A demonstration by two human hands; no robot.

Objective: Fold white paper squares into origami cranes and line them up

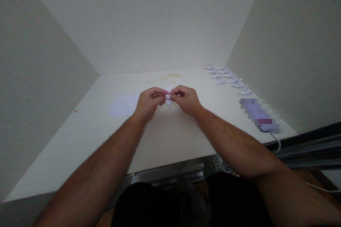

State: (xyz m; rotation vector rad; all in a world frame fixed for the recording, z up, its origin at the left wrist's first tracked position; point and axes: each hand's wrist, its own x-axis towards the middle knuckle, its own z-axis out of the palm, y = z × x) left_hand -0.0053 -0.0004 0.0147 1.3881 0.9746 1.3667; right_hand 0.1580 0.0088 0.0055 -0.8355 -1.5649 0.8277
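Note:
A small folded white paper figure (168, 102), shaped like an origami crane, is held above the middle of the table. My left hand (149, 103) pinches its left side between thumb and fingers. From the other side, my right hand (186, 99) pinches it the same way, and the fingertips of both hands nearly meet. Part of the figure is hidden behind the fingers. White paper sheets (122, 104) lie flat on the table just left of my left hand.
Several folded paper cranes (226, 76) stand in rows at the back right of the white table (170, 138). Nearer, a blurred-out phone (259, 115) has a white cable (277, 142) running over the edge. Walls rise at the left, back and right.

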